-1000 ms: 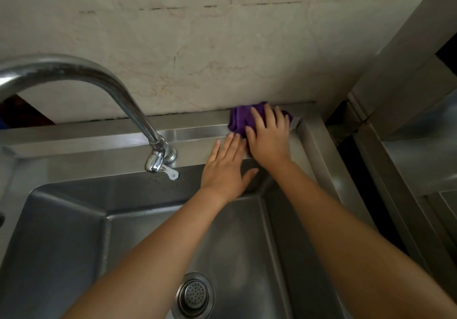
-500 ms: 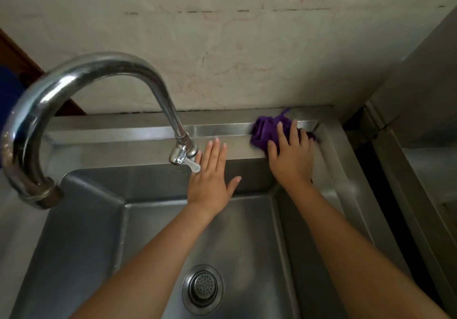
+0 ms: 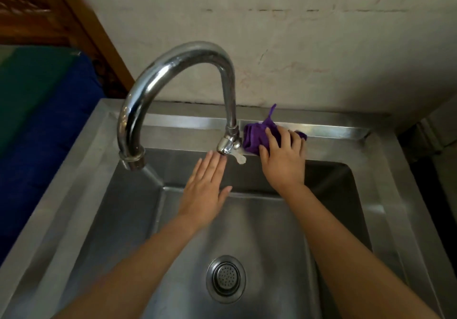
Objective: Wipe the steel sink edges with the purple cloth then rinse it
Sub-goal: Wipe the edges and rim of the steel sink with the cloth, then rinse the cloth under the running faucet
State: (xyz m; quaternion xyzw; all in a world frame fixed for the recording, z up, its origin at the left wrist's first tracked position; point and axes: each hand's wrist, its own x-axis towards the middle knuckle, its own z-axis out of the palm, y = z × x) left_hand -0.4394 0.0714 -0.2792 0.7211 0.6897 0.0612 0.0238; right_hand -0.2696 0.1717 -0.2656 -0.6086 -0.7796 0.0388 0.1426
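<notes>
The steel sink fills the lower view, its back ledge running along the wall. A bunched purple cloth lies on that back ledge just right of the tap spout. My right hand presses down on the cloth, fingers spread over it. My left hand lies flat and open against the basin's back wall, fingertips just under the spout tip, holding nothing. No water is running.
A curved chrome tap arches over the basin from the left ledge, its spout end between my hands. A round drain strainer sits in the basin floor. Blue fabric lies left of the sink.
My right hand has slid the cloth leftward along the back ledge, from the right corner toward the spout. My left hand shifted left with it. The view has swung to the left.
</notes>
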